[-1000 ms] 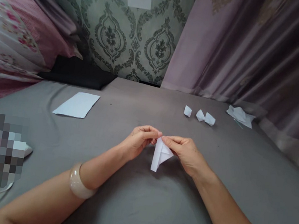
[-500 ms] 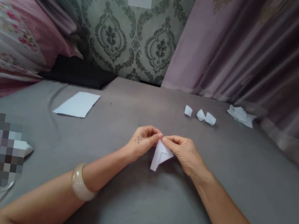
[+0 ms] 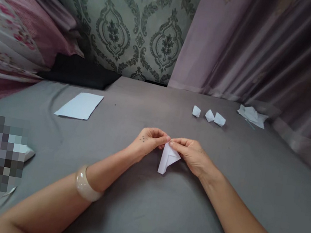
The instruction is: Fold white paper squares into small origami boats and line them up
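Observation:
A folded white paper piece [image 3: 168,158], roughly triangular with a pointed lower end, hangs just above the grey bedsheet [image 3: 163,216]. My left hand [image 3: 148,143] pinches its upper left corner between thumb and fingers. From the right, my right hand [image 3: 189,155] grips its upper edge, and the fingertips of both hands nearly meet there. The top of the paper is hidden by my fingers. A translucent bangle [image 3: 87,185] circles my left wrist.
A flat sheet of white paper [image 3: 79,106] lies on the grey sheet at left. Several small folded paper pieces [image 3: 209,116] stand farther back, with crumpled paper scraps [image 3: 252,116] at right. Patterned wallpaper [image 3: 139,39], pink fabric and mauve curtains border the surface. A pixelated blur covers the lower left.
The view has tilted slightly, so everything sits a little higher in the frame. Both hands still hold the folded paper in almost the same pose.

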Demonstrator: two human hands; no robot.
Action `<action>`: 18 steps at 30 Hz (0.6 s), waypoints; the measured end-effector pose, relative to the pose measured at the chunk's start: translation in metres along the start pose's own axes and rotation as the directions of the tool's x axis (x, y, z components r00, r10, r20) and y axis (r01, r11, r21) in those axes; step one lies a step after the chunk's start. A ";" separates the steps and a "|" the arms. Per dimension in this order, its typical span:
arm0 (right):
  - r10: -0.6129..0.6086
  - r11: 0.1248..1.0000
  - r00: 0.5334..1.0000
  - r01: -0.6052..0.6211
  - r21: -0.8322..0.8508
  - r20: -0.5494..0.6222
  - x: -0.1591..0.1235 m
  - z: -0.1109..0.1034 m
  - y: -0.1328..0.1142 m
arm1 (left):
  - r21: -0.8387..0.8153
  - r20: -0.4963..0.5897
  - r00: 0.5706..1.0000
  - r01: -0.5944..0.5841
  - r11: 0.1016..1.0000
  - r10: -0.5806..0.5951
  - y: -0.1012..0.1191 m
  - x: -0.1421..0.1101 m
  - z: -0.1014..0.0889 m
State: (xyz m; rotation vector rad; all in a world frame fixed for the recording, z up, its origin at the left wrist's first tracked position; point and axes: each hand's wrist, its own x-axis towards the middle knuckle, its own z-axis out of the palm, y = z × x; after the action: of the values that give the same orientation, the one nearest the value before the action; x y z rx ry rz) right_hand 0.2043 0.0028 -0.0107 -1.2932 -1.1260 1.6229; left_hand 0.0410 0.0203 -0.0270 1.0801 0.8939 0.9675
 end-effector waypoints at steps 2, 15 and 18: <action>0.004 1.000 1.000 -0.004 0.014 -0.020 0.002 -0.001 0.002 | 0.023 -0.004 1.000 -0.001 1.000 0.001 0.002 -0.001 0.001; -0.618 0.394 0.717 0.637 -0.662 0.322 -0.007 -0.001 -0.005 | -0.222 -0.133 0.965 0.192 0.956 -0.224 0.003 0.015 -0.022; -0.603 0.047 0.599 0.686 -0.726 0.527 -0.011 0.004 -0.002 | -0.236 -0.121 0.959 0.222 0.946 -0.256 -0.002 0.016 -0.022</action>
State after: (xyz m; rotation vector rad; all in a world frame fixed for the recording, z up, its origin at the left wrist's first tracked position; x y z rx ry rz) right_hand 0.2030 -0.0078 -0.0050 -0.9269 -2.4058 0.2078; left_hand 0.0259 0.0412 -0.0361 0.6981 0.9908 0.9272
